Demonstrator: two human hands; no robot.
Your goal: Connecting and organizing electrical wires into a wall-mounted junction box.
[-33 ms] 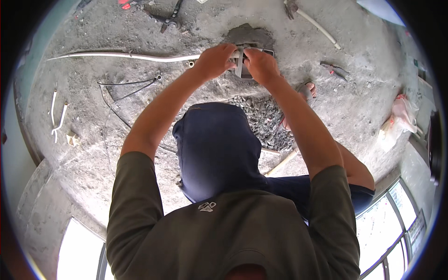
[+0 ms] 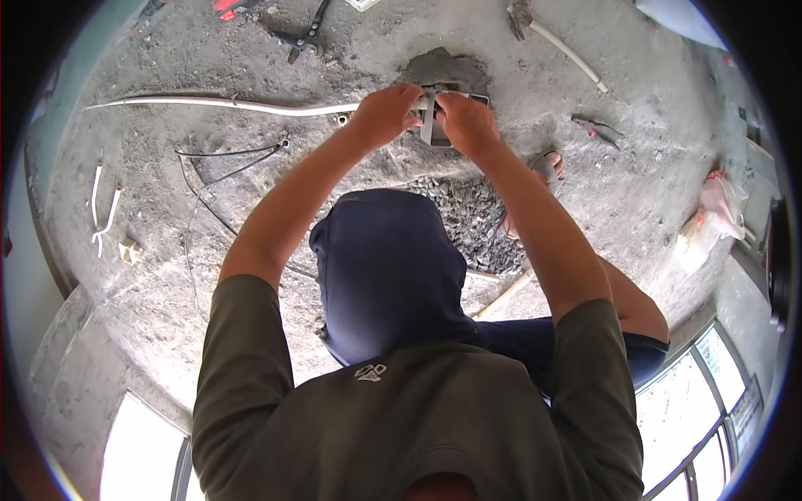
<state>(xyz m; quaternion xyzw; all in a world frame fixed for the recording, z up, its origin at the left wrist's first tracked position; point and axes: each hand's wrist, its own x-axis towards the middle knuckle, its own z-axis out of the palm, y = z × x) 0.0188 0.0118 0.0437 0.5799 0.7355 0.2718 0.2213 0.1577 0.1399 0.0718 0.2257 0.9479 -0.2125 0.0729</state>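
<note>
My left hand (image 2: pixel 388 115) is closed around the end of a long white conduit pipe (image 2: pixel 284 109), right beside a grey rectangular electrical box (image 2: pixel 440 142). The pipe runs off to the left along the rough floor. Curled over the box's left wall, my right hand (image 2: pixel 468 125) has its fingertips partly inside the box. Whatever those fingertips pinch inside is hidden. A patch of darker mortar (image 2: pixel 447 68) lies just beyond the box.
Pliers (image 2: pixel 596 129) and a hammer (image 2: pixel 555 46) lie to the right. Large cutters (image 2: pixel 301 37) are at the far left. Black cable (image 2: pixel 230 152) loops left of my knee. Rubble (image 2: pixel 476 219) is heaped nearer me. A plastic bag (image 2: pixel 712 219) sits at the right.
The scene sits slightly lower around the box in the picture. Both hands keep their places at the pipe end and box wall.
</note>
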